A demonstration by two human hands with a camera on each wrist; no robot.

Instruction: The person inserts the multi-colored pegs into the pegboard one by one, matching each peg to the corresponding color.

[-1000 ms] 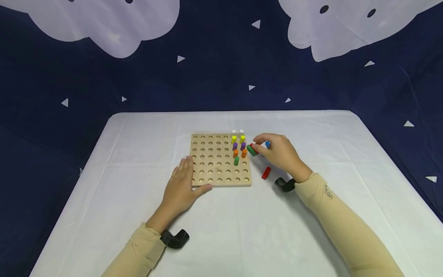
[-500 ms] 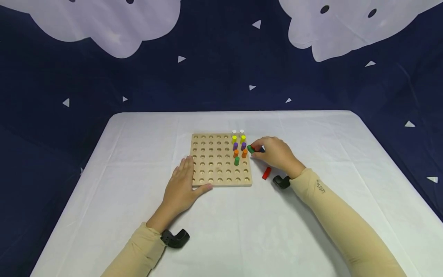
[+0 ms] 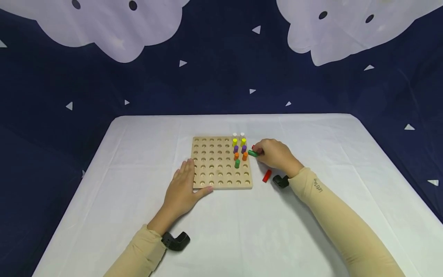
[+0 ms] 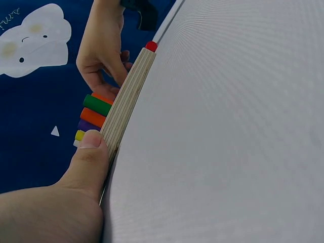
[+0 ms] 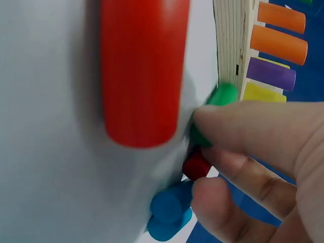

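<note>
On the white table, open room extends to the right and on the near side. Board: flat. Left hand: fingers straight at the board's left edge, thumb spread along its near edge. Right hand: near the right edge; compared with half a second ago, fingers drawn together, now apparently pinching the loose green peg just beside the board. Judgement: pick-up nearly secured; tight clearance on the board side. Red peg lies nearer; blue pegs lie by the fingertips.
</note>
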